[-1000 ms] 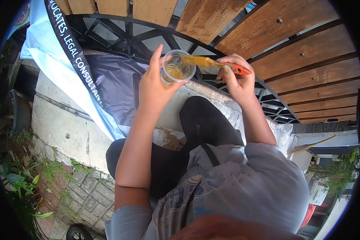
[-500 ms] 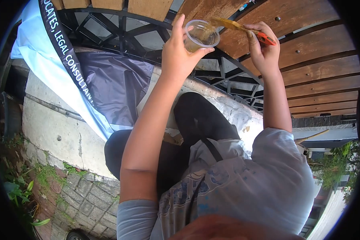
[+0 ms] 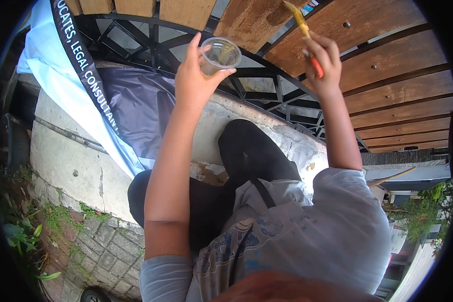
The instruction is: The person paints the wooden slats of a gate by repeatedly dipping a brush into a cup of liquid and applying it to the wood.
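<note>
My left hand (image 3: 194, 75) is wrapped around a clear plastic cup (image 3: 221, 65), tilted so its round mouth shows; a yellowish-brown smear clings to the inside wall. In my right hand (image 3: 327, 63) is a paintbrush (image 3: 301, 21) with a red-orange handle, its bristles pointing up and to the left. The bristle end overlaps the brown wooden slats (image 3: 251, 22) in this view. The slat nearest the brush looks darker and glossier in part than the worn one to its right.
Black metal latticework (image 3: 156, 50) runs below the slats. A blue-white banner (image 3: 50, 55) with lettering hangs at left, beside grey-purple fabric (image 3: 136, 100) on the concrete ledge (image 3: 70, 161). Paving bricks (image 3: 98, 246) and plants (image 3: 20, 236) lie lower left. A broom (image 3: 395, 175) is at right.
My right hand has swung the brush away from the cup's mouth, up to the slats, with the bristles now pointing upward. My left hand and the cup have shifted left and slightly down.
</note>
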Motion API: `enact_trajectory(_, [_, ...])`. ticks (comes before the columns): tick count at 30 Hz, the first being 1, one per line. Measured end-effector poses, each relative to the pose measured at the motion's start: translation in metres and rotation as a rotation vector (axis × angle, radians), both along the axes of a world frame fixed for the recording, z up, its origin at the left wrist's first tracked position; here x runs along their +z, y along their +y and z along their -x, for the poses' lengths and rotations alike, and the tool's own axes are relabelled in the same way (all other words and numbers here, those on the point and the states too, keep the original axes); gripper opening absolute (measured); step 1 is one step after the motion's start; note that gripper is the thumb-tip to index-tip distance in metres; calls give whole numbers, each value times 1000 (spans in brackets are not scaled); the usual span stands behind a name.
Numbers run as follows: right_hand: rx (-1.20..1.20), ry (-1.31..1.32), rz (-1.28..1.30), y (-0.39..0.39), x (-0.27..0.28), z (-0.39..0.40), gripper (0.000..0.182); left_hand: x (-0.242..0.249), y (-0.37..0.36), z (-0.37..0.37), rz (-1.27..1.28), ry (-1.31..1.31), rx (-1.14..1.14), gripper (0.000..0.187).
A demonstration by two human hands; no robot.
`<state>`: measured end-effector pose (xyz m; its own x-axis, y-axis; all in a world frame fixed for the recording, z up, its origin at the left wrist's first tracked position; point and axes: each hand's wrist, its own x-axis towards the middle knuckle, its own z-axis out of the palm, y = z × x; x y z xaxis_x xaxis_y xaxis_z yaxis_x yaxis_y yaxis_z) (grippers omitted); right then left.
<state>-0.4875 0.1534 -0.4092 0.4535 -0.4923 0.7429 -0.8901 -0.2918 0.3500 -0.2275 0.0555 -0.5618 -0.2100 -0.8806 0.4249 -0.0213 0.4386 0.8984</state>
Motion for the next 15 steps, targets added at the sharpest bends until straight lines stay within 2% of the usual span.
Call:
enact_trajectory(2, [-10, -27, -17, 4, -39, 6, 33, -3, -1, -11, -3, -3, 13, 110])
enact_trajectory(3, [-93, -60, -153, 10, -51, -4, 34, -4, -2, -15, -6, 2, 24, 109])
enact_trajectory(6, [-73, -124, -285, 15, -100, -9, 29, -10, -3, -26, -61, 36, 47, 111])
enact_trajectory(8, [-40, -133, -345, 14, -115, -9, 28, -8, -2, -32, -118, 24, 61, 113])
enact_trajectory(11, [-77, -158, -440, 14, -114, -13, 27, -11, -1, -36, -107, -12, 81, 113])
enact_trajectory(13, [-143, -232, -495, 15, -83, -17, 26, -11, 1, -40, -124, 2, 61, 114])
enact_trajectory(15, [-133, -168, -336, 10, -42, -19, 25, -10, 5, -42, -142, 19, 38, 114])
